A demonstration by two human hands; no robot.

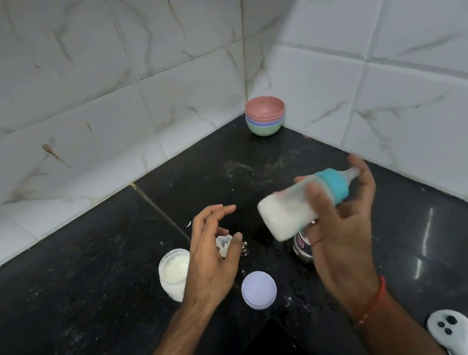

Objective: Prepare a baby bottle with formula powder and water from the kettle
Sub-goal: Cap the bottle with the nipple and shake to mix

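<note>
Forearms, nearest, at 6 o'clock. Right hand (pixel 338 222), 3 o'clock of centre: fingers curled round bottle (pixel 295 207), tilted, blurred, milky inside, teal collar and teat on. Left hand (pixel 212 260): fingers spread and relaxed, holding nothing, above open powder jar (pixel 174 274). Lilac lid (pixel 258 289) on bench (pixel 94 307). Bowls (pixel 266 118) at 12 o'clock. Risk: loose collar leaking under shaking; jar knocked over by left hand.

single head-worn wide-angle view, looking forward and steeply down from close above onto the black worktop (pixel 91 292) where it meets a tiled wall corner (pixel 246 52), both forearms entering from the bottom edge.
</note>
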